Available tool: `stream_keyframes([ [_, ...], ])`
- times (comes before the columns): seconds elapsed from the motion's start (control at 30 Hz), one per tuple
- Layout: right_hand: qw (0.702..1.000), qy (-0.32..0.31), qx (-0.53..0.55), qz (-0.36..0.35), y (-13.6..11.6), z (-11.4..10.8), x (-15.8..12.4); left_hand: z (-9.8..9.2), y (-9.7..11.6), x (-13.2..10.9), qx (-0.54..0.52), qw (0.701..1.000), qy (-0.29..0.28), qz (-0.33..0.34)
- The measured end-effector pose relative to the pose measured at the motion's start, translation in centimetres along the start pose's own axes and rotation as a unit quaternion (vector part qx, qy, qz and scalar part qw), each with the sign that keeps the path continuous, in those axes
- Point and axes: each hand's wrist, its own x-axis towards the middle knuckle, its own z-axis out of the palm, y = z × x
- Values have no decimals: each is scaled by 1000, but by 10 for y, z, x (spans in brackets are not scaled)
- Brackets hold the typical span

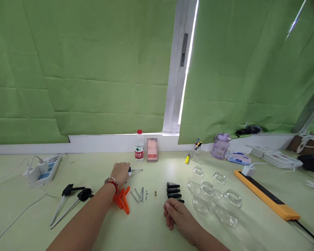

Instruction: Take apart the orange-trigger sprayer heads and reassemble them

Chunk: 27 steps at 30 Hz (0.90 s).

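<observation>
1. The left hand [121, 172] is out in front of the water bottle [139, 146], just to the bottle's near-left, with its fingers closed around the dark handle of a screwdriver [134, 170].
2. The screwdriver lies low on the table, directly in front of the bottle, and its thin metal shaft pokes out of the fist towards the right.
3. A red bracelet [112, 181] sits on that left wrist.
4. The right hand [176, 213] rests on the table [151, 233], well nearer than the bottle and off to its right. It is curled into a loose fist, and nothing shows inside it.
5. Just beyond those right knuckles is a black bit set [174, 191], rows of small silver-tipped bits in a dark holder, close to the hand but apart from it.
6. Between the two hands, in front of the bottle, lie a few loose screws [140, 194] and a tiny brass piece [155, 192].
7. Orange angled pieces [122, 200] sit near the left forearm.
8. Further left of the bottle are two black-handled tools [68, 198] with long metal shafts and a white power strip [43, 167].
9. To the bottle's right stands a cluster of clear glass jars [214, 198], with a purple jug [220, 145] behind them and a long yellow-and-black bar [264, 193] beyond.
10. The tabletop is pale green, and the bottle stands at its back edge against a white sill.
11. Green blinds [81, 69] cover the windows above, with a bright strip of daylight at the white frame between them.
</observation>
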Motion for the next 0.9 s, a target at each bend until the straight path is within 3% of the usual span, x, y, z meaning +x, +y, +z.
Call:
stream_keyframes([
  [0.17, 1000, 1, -8, 1, 0, 0, 0, 17, 1, -7, 25, 999, 16, -24],
  [0.33, 1000, -2, -12, 1, -2, 0, -2, -4, -12, -18, 23, 998, 40, -35],
  [0.5, 1000, -5, -26, -2, -3, 1, -3, -37, -62, -51, 31, 994, 2, -109],
  [0.67, 998, 6, -65, 16, -3, 4, 0, -33, -108, -86, 13, 976, -84, -202],
  [0.8, 983, 17, -182, 30, -12, 9, 9, -17, -115, -92, -25, 971, -121, -205],
  [0.9, 920, 60, -386, -29, -26, 13, 22, -11, -114, -91, -53, 972, -128, -192],
])
